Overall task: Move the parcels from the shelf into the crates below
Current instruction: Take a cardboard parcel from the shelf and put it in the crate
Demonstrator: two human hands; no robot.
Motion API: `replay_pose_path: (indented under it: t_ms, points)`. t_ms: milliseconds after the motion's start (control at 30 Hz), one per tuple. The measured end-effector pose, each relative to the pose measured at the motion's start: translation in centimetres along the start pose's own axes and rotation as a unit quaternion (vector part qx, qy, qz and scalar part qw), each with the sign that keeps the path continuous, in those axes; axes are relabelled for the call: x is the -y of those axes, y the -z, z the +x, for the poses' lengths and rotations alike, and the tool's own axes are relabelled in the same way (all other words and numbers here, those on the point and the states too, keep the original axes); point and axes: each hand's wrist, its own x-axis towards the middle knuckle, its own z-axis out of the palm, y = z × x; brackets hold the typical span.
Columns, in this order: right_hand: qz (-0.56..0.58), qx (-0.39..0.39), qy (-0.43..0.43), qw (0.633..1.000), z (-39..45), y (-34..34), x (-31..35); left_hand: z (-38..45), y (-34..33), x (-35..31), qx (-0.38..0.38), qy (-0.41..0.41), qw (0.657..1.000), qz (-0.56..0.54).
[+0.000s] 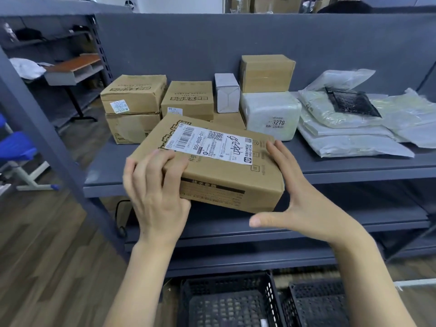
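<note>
Box held at the front edge of the shelf, above the crates.
Left hand grips the box's near left corner, fingers curled over the top. Right hand lies flat against the right side, fingers straight, thumb spread below. Two black crates sit on the floor underneath. Other parcels stand behind on the shelf.

Your left hand grips the labelled cardboard box at the shelf edge; your right hand lies flat against its side, above two black crates.
</note>
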Motion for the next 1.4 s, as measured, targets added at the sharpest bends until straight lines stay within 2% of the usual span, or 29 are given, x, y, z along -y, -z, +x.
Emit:
replay_pose_path:
  t_ms: [167,367,633,800,933,1100,1200,1300,1400]
  points:
    - [-0.108,-0.107,0.036,0.988,0.2,-0.9,-0.2,-0.8,0.3,-0.7,0.013,0.010,0.999,0.050]
    - [-0.105,-0.125,0.079,0.983,0.0,-1.6,-0.1,-0.8,0.5,-0.3,0.041,0.032,0.998,0.030]
    - [-0.097,-0.168,0.140,0.971,0.0,-3.3,-0.7,-0.1,1.3,1.0,0.179,0.022,0.984,-0.004]
    - [-0.110,-0.193,0.170,0.960,-0.1,-3.9,-0.9,0.0,1.4,2.0,0.197,0.000,0.980,-0.029]
    - [-0.062,-0.196,0.145,0.968,-0.9,-2.7,-1.8,-0.4,1.9,2.3,0.184,0.014,0.983,0.006]
    - [-0.014,-0.230,0.052,0.972,-0.6,-1.3,-1.8,-0.4,1.9,2.8,0.173,0.037,0.982,-0.060]
    - [-0.016,-0.193,-0.005,0.981,-0.3,-0.4,-1.1,-0.3,1.6,2.8,0.179,-0.008,0.976,-0.125]
    - [-0.030,-0.108,-0.045,0.993,0.2,0.5,-1.0,-0.3,1.4,2.3,0.178,-0.044,0.968,-0.173]
    - [0.025,-0.015,-0.089,0.996,-0.1,1.2,-0.7,-0.3,1.3,1.9,0.166,-0.046,0.972,-0.160]
